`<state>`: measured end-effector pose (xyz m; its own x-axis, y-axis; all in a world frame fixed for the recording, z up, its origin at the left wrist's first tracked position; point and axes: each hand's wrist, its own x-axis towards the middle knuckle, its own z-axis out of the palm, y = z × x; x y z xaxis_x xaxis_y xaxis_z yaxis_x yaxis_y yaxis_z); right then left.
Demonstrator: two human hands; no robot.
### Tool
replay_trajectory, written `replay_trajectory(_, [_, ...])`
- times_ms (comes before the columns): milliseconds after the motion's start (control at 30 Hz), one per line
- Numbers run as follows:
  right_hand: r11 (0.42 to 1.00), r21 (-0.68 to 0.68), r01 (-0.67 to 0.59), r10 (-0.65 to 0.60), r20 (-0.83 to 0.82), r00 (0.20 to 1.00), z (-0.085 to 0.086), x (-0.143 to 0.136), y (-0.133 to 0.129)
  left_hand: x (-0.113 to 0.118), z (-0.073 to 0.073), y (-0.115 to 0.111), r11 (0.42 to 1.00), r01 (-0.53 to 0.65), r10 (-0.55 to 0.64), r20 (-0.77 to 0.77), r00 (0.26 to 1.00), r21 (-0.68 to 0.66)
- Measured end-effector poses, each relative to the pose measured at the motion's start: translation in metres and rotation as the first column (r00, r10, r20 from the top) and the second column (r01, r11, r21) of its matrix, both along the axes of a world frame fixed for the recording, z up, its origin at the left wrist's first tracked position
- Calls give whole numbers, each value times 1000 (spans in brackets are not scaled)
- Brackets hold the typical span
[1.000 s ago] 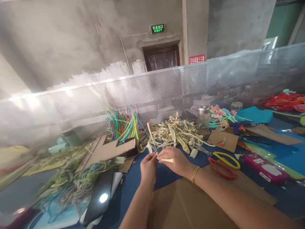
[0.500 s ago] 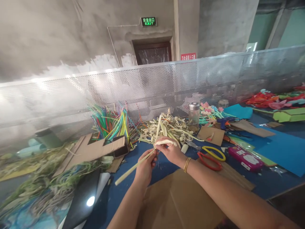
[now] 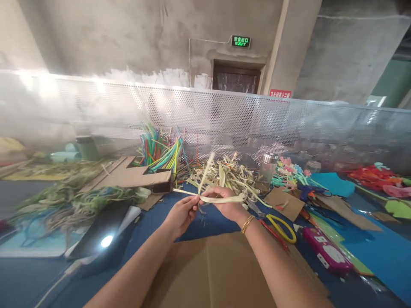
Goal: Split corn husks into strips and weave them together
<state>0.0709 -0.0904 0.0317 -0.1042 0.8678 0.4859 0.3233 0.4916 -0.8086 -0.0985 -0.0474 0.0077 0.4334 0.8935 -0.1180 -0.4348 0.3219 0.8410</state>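
Pale, flat strips of dried husk or leaf [image 3: 224, 199] cross between my two hands above the table. My left hand [image 3: 183, 214] pinches them where they meet, thumb on top. My right hand [image 3: 224, 204] is closed on the same crossing, with one strip lying over its fingers to the right. Another strip stands up from the crossing, and a thinner one points left. Behind my hands lies a heap of similar curled strips [image 3: 237, 173]. Scissors [image 3: 281, 229] with yellow and red handles lie just right of my right wrist.
A brown cardboard sheet [image 3: 208, 273] lies under my forearms. Colourful pipe cleaners [image 3: 160, 149], a glass jar [image 3: 267, 169] and a perforated metal screen [image 3: 180, 111] stand behind. To the right is a magenta case [image 3: 327, 250]. At left are cut cardboard [image 3: 125, 177] and green fibres [image 3: 77, 199].
The long strip that pointed down-left from my left hand now points left and up, and a strip now lies flat across my right hand. My view has turned left.
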Motion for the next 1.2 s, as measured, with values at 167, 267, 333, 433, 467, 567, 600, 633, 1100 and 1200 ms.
replay_trajectory(167, [928, 201, 315, -341, 115, 933, -4, 11, 8, 3, -6, 1, 985, 39, -12, -159, 987, 168])
replay_trajectory(267, [902, 284, 326, -392, 218, 894, 0, 7, 4, 5, -8, -1, 951, 71, 23, -296, 955, 302])
replay_trajectory(333, [880, 297, 370, -442, 233, 866, 3, 4, 0, 6, -9, -2, 920, 85, 72, -377, 923, 383])
replay_trajectory(433, [798, 293, 526, -591, 212, 779, 6, 3, -3, 8, -11, -1, 872, 117, 140, -471, 871, 475])
replay_trajectory(467, [773, 296, 562, -626, 206, 752, 6, 3, -3, 8, -13, 0, 858, 131, 152, -489, 859, 497])
replay_trajectory(567, [789, 289, 542, -599, 167, 784, 5, 6, -1, 8, -17, 2, 822, 160, 173, -507, 844, 547])
replay_trajectory(600, [819, 270, 507, -554, 144, 820, 5, 8, 1, 7, -18, 3, 818, 157, 183, -509, 841, 553])
replay_trajectory(633, [849, 242, 469, -505, 111, 856, 5, 8, 1, 7, -18, 3, 822, 143, 195, -509, 838, 551])
replay_trajectory(1100, [995, 75, 63, -85, 340, 937, -1, -21, -10, -2, -10, 11, 961, -146, 181, -137, 974, 234])
replay_trajectory(1200, [991, 37, 132, -132, 8, 991, 0, -9, -5, 2, -11, 10, 951, -121, 168, -149, 974, 286])
